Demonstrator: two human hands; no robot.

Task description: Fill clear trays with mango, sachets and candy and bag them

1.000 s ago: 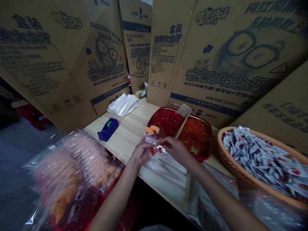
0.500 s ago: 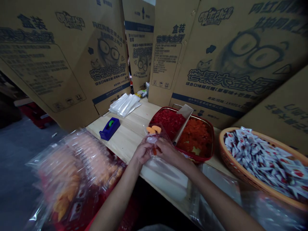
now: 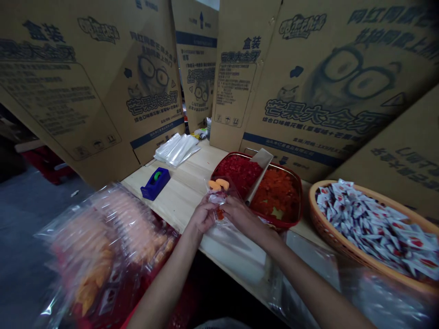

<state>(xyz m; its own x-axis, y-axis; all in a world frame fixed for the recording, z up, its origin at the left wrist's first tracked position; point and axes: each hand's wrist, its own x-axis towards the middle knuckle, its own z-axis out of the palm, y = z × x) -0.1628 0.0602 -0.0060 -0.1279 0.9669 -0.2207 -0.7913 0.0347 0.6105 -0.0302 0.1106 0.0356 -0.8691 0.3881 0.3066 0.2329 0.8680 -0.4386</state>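
Observation:
My left hand [image 3: 205,215] and my right hand [image 3: 240,214] pinch a small clear plastic bag [image 3: 219,197] between them, just in front of a red tray. Two orange pieces [image 3: 216,185] sit in the bag's upper part, and a little red-orange filling [image 3: 219,214] shows low down between my fingers. The tray [image 3: 301,201] has a tan divider [image 3: 259,173] separating diced red pieces [image 3: 238,171] from diced orange pieces [image 3: 277,192]. My fingers hide part of the bag.
A blue tape dispenser [image 3: 155,183] and a stack of clear bags [image 3: 176,150] lie on the pale wooden table [image 3: 178,203]. A woven basket [image 3: 324,228] of small sachets stands right. A large plastic bag [image 3: 103,242] of packs lies left. Printed cardboard sheets [image 3: 318,109] stand behind.
The bag has shifted slightly, with its lower part now gathered between my closing hands. The orange filling shows less than a second ago. The table items stay put apart from small camera movement.

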